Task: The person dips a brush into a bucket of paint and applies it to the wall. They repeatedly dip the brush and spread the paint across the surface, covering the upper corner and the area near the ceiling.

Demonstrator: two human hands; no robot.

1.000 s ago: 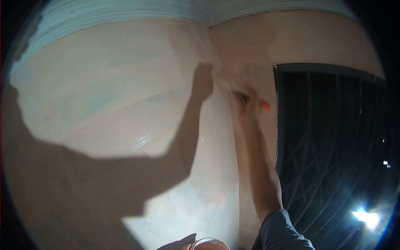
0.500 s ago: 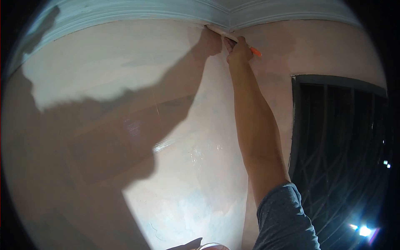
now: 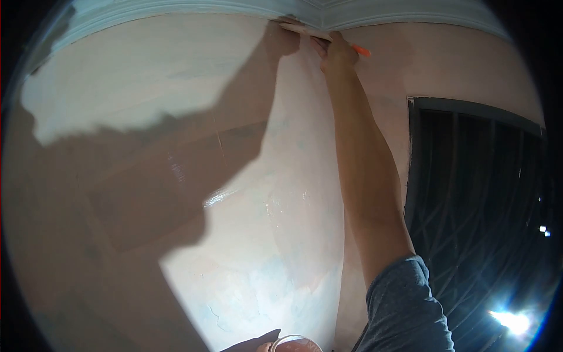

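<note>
High up in the wall corner, my right hand [image 3: 341, 54] is closed around a paintbrush [image 3: 362, 50]. Its orange handle end sticks out to the right, and its pale, paint-covered bristles point left against the wall [image 3: 305, 141], just below the cornice. At the bottom edge, a round container [image 3: 298, 338] with a pale rim holds pinkish paint. Fingers of my left hand [image 3: 264, 348] show at the container's left side, gripping it; most of that hand is out of frame.
A white moulded cornice [image 3: 176, 7] runs along the wall top. To the right is a dark framed opening with a metal grille [image 3: 469, 193] and a bright lamp [image 3: 511, 321] low down. My arm's shadow covers much of the left wall.
My right hand and the paintbrush have shifted slightly up and left along the wall top. The view has tilted a little, and more of the paint container shows at the bottom.
</note>
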